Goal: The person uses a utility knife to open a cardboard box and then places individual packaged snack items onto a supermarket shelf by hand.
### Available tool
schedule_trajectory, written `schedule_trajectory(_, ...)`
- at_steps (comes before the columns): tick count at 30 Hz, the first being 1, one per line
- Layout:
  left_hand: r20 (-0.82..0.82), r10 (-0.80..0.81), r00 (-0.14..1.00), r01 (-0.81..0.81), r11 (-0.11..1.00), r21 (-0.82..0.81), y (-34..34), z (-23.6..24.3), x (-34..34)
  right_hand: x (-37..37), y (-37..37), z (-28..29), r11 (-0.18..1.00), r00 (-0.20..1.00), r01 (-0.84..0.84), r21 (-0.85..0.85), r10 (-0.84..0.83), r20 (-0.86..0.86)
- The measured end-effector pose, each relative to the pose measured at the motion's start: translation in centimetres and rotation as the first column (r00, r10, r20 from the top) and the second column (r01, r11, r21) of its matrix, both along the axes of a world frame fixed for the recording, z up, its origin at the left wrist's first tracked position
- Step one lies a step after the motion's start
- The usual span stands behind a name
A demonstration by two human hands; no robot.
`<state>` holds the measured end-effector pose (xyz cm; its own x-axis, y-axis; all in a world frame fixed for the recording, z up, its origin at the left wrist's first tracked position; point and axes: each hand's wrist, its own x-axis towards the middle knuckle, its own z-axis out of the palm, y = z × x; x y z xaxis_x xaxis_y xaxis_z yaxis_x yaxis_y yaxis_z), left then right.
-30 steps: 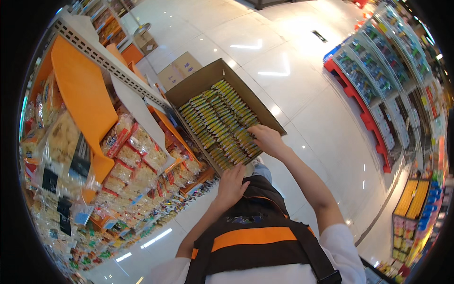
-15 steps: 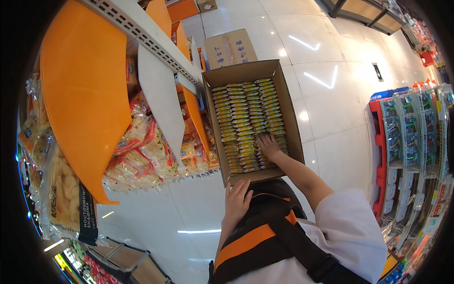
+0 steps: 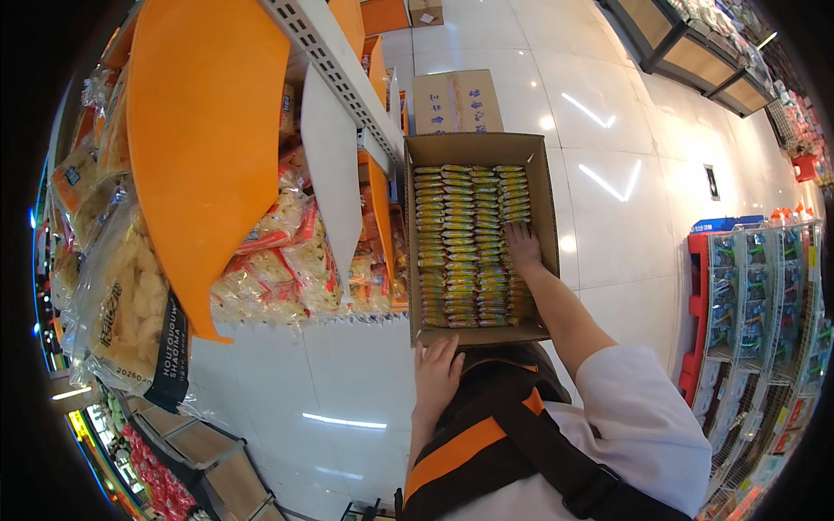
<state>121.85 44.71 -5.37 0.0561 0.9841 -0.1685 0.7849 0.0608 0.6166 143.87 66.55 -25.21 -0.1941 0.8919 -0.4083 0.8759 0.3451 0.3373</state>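
An open cardboard carton (image 3: pixel 550 217) stands in front of me, filled with several rows of small yellow-green wrapped snack packets (image 3: pixel 459 234). My right hand (image 3: pixel 523 249) reaches over the carton's right side, its fingers stretched out and lying on the packets of the rightmost row. No packet is visibly lifted in it. At the carton's near edge rests my left hand (image 3: pixel 439 373), fingers apart and tips touching the rim near its left corner. It holds nothing that I can see.
A closed cardboard box (image 3: pixel 456 100) lies beyond the carton. Orange and white shelf panels (image 3: pixel 200 156) with bagged snacks (image 3: pixel 274 269) are close on the left. A wire display rack (image 3: pixel 760 295) on a red base stands at right, on the tiled floor (image 3: pixel 608 234).
My right hand has moved farther away along the packets, toward the middle of the right row. My left hand stays at the near rim. The whole view has shifted and turned a little.
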Motion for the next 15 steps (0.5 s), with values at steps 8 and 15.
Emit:
schedule_trajectory(8,0.01,0.031,0.999,-0.031,1.0,0.003,-0.4,0.0,0.0,0.3,2.3,1.1,0.964,0.997,-0.075,-0.256,0.075,-0.01)
schedule_trajectory(15,0.051,0.034,0.998,-0.035,0.999,0.011,-0.2,0.0,-0.2,0.3,2.5,0.6,0.963,0.975,-0.176,-0.205,0.199,0.095)
